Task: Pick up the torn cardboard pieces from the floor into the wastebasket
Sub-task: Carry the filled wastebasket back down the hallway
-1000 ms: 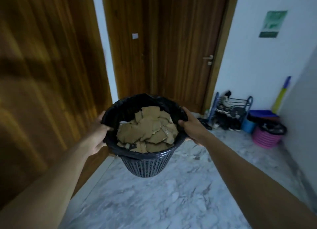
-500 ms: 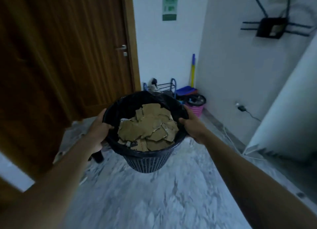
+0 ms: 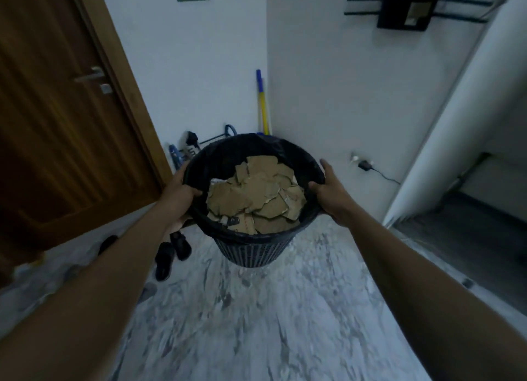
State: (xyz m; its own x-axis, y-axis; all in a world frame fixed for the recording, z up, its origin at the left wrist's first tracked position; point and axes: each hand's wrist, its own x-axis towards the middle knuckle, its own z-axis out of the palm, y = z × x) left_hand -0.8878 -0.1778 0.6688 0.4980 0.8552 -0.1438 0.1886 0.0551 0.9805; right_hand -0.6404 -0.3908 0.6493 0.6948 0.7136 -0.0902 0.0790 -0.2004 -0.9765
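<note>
1. Left hand [image 3: 178,194] grips the left rim of the wastebasket [image 3: 253,252]: thumb hooked over the edge to the inside, fingers curled round the outside wall.
2. Right hand [image 3: 330,192] grips the right rim. Thumb lies over the edge, and one finger points forward along the outside. I can't see the other fingers behind the rim.
3. I see the wastebasket held up off the marble floor [image 3: 256,323] between the two hands, mouth tilted a bit toward the camera. It is dark plastic mesh with a black liner bag [image 3: 216,158] folded over the rim.
4. Torn cardboard pieces [image 3: 256,195] sit inside the liner, a brown heap filling most of the opening, jagged edges overlapping. I see none on the floor in this view.
5. Wooden door [image 3: 57,124] at left, shut, with a metal lever handle [image 3: 89,77].
6. Black sandals [image 3: 171,252] lie on the floor under the left forearm, near the door.
7. Blue-and-yellow stick [image 3: 263,104] leans in the wall corner behind the basket; a shoe rack [image 3: 182,149] is partly hidden beside it.
8. Router [image 3: 406,7] is mounted high on the right wall, with a plugged-in adapter [image 3: 363,164] low on the same wall.
</note>
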